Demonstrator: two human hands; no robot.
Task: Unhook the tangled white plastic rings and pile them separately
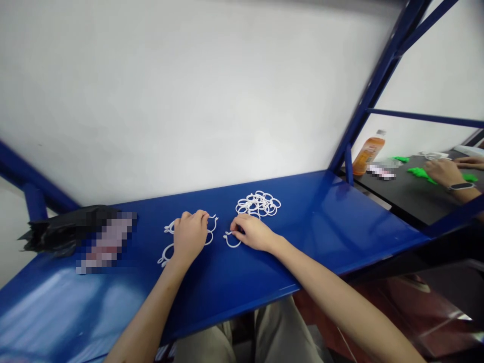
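My left hand point(189, 237) is over the left part of the blue tabletop, thumb and fingers pinched on a white ring point(217, 224) that has an opening and small knobs at its ends. Under and beside this hand lie several more white rings point(166, 250), partly hidden by it. My right hand point(254, 232) pinches another white ring point(233, 246) by its side, low over the table. Just behind the right hand is a tangled heap of white rings point(260, 202).
A black plastic bag point(64, 237) lies at the left on the blue table point(242, 287). A white wall stands behind, with blue frame posts point(372, 91) at the right. Beyond them, another person's hands point(446, 172) handle green pieces near an orange drink bottle point(368, 154).
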